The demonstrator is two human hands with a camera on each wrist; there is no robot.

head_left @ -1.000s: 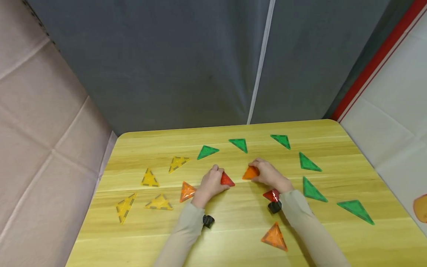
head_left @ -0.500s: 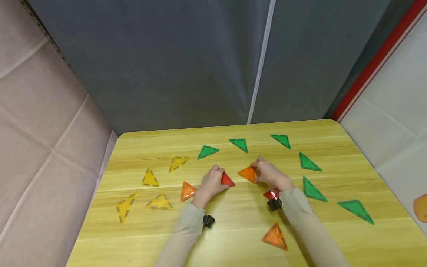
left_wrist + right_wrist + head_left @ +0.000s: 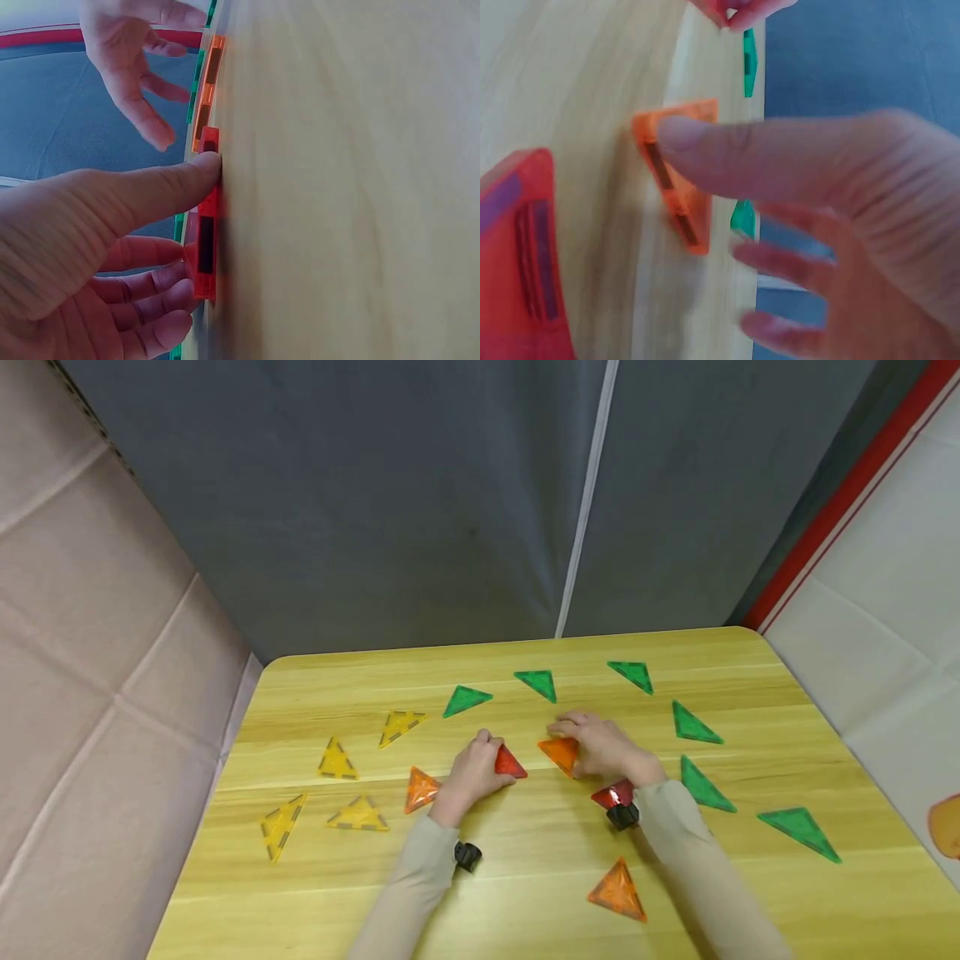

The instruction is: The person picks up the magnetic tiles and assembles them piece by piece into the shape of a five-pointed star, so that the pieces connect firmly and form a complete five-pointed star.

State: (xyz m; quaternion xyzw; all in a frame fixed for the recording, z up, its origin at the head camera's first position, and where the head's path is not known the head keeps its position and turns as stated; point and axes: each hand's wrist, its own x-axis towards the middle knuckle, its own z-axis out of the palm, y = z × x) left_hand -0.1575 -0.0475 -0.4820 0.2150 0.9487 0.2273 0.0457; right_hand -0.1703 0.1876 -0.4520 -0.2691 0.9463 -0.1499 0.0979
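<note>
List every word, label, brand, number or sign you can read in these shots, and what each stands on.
None can be read in any view.
Red tiles, orange tiles, green tiles, yellow tiles: no legible lettering.
Black wrist cameras: too small to tell whether they bear any marking.
Orange patch at the head view's right edge: cut off, no lettering visible.

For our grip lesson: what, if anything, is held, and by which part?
Left hand pinches a red triangular tile by its edges; right hand grips nothing, thumb touching an orange triangle.
</note>
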